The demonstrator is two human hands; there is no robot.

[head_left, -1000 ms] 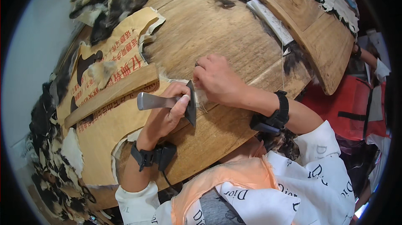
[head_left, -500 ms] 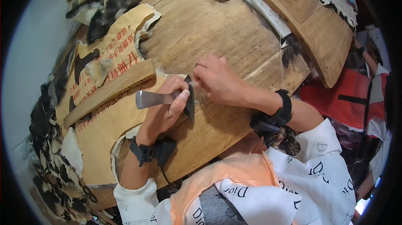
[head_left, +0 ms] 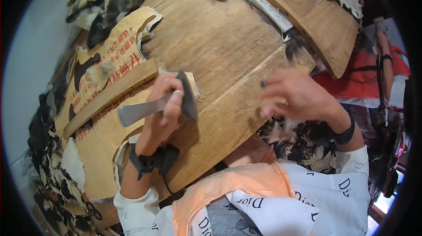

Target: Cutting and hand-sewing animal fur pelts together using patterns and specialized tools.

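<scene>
My left hand (head_left: 165, 90) grips a grey metal tool with a flared handle and a broad dark blade (head_left: 188, 97), over the wooden counter (head_left: 211, 38). A pale, hair-fringed hide piece (head_left: 194, 87) shows just beside the blade. My right hand (head_left: 299, 93), blurred, hangs near the counter's edge, fingers parted, nothing seen in them. I judge this a pause between pulls at the hide's hair; the next move calls for care around the blade.
</scene>
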